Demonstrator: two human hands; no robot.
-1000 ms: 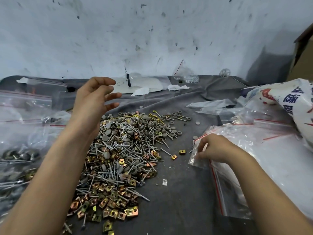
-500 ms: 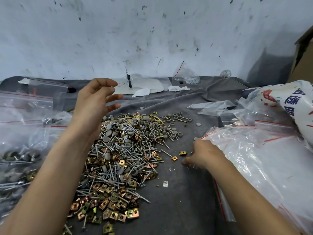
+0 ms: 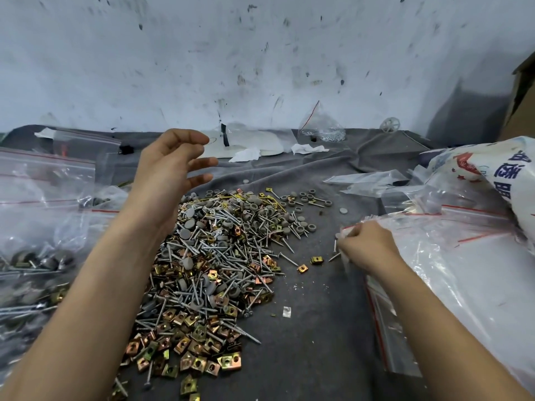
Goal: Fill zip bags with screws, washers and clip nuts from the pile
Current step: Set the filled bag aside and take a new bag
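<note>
1. Your right hand (image 3: 366, 246) was curled, with thumb and fingers pinching the near corner of a clear red-striped plastic zip bag (image 3: 346, 229). That bag lay at the edge of the slack heap of empty bags (image 3: 451, 273) on your right.
2. Your left hand (image 3: 170, 169) hung above the far left edge of the pile, fingers spread and loosely bent, holding nothing.
3. The pile of mixed hardware (image 3: 220, 261) lay between your forearms on the grey cloth-covered surface (image 3: 318, 337). It had slim silver screws (image 3: 214, 251) through the middle, round grey washers (image 3: 189, 225) towards the far side and brass-coloured square clip nuts (image 3: 199, 363) thickest at the near end.
4. The film looked thin and clingy, so a one-handed pinch could have lifted two bags together or dragged the whole heap towards the pile.
5. Two stray clip nuts (image 3: 317, 259) lay just beside your right hand. A sliding bag could have swept them off across the cloth.
6. Sharp screw tips could have pierced the film if you had loaded them point-first.
7. The filled zip bags (image 3: 31, 273) on your left showed screws, washers and clip nuts through the plastic.
8. The heap on your right appeared empty.
9. A small zip bag by the wall (image 3: 325, 130) held something silvery, too small to identify.
10. The white printed sack (image 3: 498, 180) behind the heap hid its contents.
</note>
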